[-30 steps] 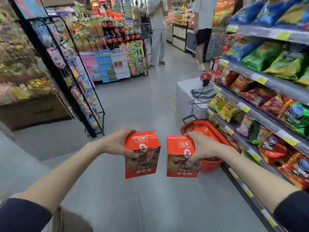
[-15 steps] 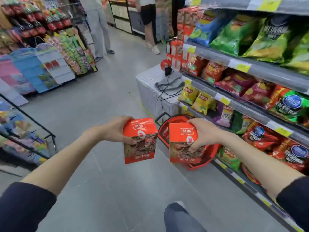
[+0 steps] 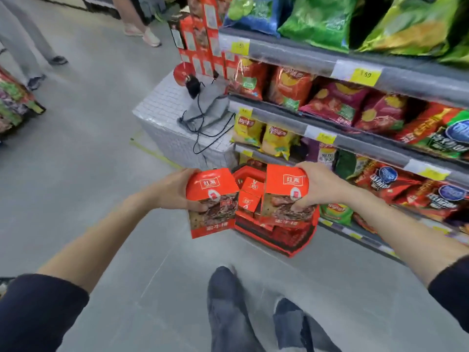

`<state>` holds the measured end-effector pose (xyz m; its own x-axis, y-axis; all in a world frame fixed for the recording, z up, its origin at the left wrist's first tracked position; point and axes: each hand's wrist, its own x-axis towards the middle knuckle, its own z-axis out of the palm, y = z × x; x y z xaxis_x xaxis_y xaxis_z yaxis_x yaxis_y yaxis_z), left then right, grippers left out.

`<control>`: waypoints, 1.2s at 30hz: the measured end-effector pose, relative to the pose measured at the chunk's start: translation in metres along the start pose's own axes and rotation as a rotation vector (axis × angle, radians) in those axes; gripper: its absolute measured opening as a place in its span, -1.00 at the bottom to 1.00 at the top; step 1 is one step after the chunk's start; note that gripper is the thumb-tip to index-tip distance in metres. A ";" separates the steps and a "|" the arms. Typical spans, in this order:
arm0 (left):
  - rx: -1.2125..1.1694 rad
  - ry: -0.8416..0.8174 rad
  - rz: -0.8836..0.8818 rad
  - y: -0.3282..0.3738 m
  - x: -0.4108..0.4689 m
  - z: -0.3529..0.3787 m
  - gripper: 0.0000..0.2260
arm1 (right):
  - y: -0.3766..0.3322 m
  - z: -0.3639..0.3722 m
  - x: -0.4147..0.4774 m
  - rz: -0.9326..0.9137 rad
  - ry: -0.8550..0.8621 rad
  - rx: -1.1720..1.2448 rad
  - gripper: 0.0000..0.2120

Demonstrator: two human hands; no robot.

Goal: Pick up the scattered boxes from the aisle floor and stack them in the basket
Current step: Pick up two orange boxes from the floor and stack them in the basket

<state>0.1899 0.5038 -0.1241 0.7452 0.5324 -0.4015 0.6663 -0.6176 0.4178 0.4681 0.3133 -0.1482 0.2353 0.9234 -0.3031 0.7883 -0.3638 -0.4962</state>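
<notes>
A: Boxes: state the position of each relative to the hands.

B: Two red boxes are held, one per hand. The left hand (image 3: 177, 191) grips the left box (image 3: 212, 201) by its left side, thumb on the front face, fingers wrapped behind. The right hand (image 3: 317, 186) grips the right box (image 3: 284, 196) from its top right corner, fingers curled over the front face. Both boxes are upright, printed fronts toward the camera, well above the floor.

A: State the gap between the boxes.

B: The boxes are apart. Smaller red boxes (image 3: 250, 196) show through the gap, lying inside the basket.

A: Locate the basket.

B: The red basket (image 3: 291, 240) stands on the grey aisle floor (image 3: 88, 148), directly behind and below the right box. The left box hangs just beside the basket's left edge, over bare floor.

A: Report the surroundings.

B: Shelves (image 3: 355, 69) of snack bags run along the right side, touching or just beside the basket; which cannot be told. A white tiled block (image 3: 162, 110) carrying a grey pouch (image 3: 210, 105) and black cables stands beyond the basket. The person's two dark-trousered legs (image 3: 228, 308) appear at the bottom. The legs of two other people stand farther up the aisle.
</notes>
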 end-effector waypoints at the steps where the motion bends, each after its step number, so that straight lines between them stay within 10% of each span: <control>1: 0.004 -0.034 0.021 -0.009 0.019 -0.004 -0.06 | 0.003 0.004 0.009 0.046 0.016 0.014 -0.21; 16: 0.124 -0.307 0.369 -0.072 0.208 -0.004 -0.14 | 0.020 0.069 0.080 0.536 0.106 0.130 0.04; 36: 0.165 -0.321 0.560 -0.120 0.443 0.204 -0.04 | 0.214 0.234 0.239 0.448 0.103 0.015 0.02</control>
<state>0.4351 0.6956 -0.5179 0.9161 -0.0773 -0.3933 0.1493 -0.8448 0.5138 0.5603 0.4277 -0.5169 0.6070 0.6817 -0.4084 0.5880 -0.7310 -0.3463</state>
